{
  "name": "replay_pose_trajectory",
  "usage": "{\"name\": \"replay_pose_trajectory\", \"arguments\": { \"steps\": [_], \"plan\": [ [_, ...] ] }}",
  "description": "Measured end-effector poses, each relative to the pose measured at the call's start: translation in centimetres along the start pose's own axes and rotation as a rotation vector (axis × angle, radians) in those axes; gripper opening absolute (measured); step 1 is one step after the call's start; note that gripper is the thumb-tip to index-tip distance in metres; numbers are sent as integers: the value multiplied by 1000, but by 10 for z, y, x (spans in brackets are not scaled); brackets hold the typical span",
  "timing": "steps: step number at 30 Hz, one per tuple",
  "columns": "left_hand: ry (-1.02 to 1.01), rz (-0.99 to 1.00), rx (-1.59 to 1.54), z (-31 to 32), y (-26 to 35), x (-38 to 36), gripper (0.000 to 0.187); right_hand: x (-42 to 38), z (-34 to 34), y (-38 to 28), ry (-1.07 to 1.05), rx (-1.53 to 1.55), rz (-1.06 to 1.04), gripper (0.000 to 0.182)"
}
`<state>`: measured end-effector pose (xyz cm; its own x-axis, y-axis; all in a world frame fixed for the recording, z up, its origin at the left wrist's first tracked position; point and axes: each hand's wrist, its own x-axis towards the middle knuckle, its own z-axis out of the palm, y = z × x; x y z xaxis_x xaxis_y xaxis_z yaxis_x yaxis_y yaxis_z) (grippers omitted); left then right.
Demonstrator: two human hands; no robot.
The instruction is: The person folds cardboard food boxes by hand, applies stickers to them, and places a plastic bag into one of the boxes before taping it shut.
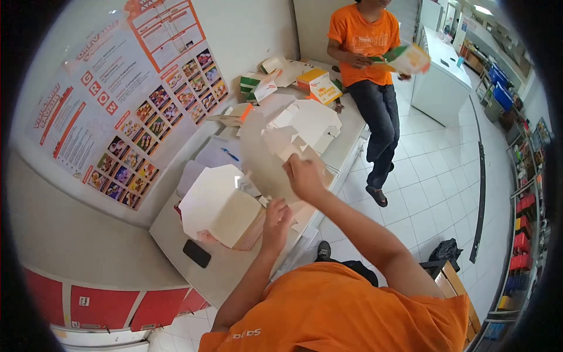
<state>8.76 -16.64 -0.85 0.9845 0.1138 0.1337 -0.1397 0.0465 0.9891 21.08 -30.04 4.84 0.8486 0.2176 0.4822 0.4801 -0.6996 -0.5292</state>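
White box open on the counter, just beside the left hand, near the wall end. Left fingers curled at the box's right edge, close to small card tabs; cannot tell whether gripping or only touching. Right hand closed, fingertips pinched on the edge of a pale sheet, too blurred to make out its outline. Across the sheet's far side, a second white box, open, partly behind it and beyond the right hand.

Around the work, plenty in the way. Behind the first box, a pale tray with a blue pen. Nearer, flat on the counter just beside the box, a black phone. Farther along, a crowd of printed cartons: green and white, yellow, all near the wall under a poster.

At the counter's far end, close against its edge, a co-worker in orange, with a green and yellow carton, blurred, in hand. Below the wall, red doors. On the tiled floor to the right, a black bag; beyond, a white cabinet and shelves with red bins.
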Motion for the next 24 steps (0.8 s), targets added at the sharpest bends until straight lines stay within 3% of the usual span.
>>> {"name": "replay_pose_trajectory", "arguments": {
  "steps": [1, 3, 4, 5, 6, 8, 9, 11, 12, 14, 18, 20, 22, 24],
  "plan": [
    [2, 2, -9, 0, 15, 0, 44, -18, -5, -19, 16, 182, -5, 16],
    [74, -210, -509, -4, 64, -3, 54, -59, -54, -81, -190, 380, -26, 17],
    [66, -210, -520, -9, 74, -9, 54, -76, -71, -93, -250, 306, -309, 22],
    [142, -200, -482, -15, 82, -14, 48, -93, -89, -108, -285, 454, -330, 35],
    [212, -192, -442, -19, 88, -18, 43, -107, -97, -112, -277, 437, -322, 35],
    [162, -182, -465, -32, 90, -34, 45, -133, -111, -116, -316, 184, -576, 68],
    [128, -177, -482, -36, 90, -46, 46, -146, -112, -114, -299, 154, -541, 68],
    [-4, -268, -679, -37, 95, -68, 47, -171, -110, -107, -125, -122, -774, 59],
    [-82, -353, -863, -34, 100, -77, 48, -183, -114, -111, -108, -180, -721, 59],
    [-39, -483, -795, -29, 115, -85, 57, -202, -115, -120, -120, 105, -632, 49],
    [-240, -539, -849, -24, 99, -97, 55, -239, -129, -141, -135, 15, -494, 42],
    [-183, -620, -627, -18, 99, -105, 55, -262, -120, -133, -40, -62, -477, 36],
    [-321, -611, -640, -10, 89, -111, 49, -279, -121, -133, 34, -59, -424, 36],
    [-366, -641, -664, 6, 101, -130, 48, -292, -114, -143, 326, 640, 212, 37]
  ]
}}
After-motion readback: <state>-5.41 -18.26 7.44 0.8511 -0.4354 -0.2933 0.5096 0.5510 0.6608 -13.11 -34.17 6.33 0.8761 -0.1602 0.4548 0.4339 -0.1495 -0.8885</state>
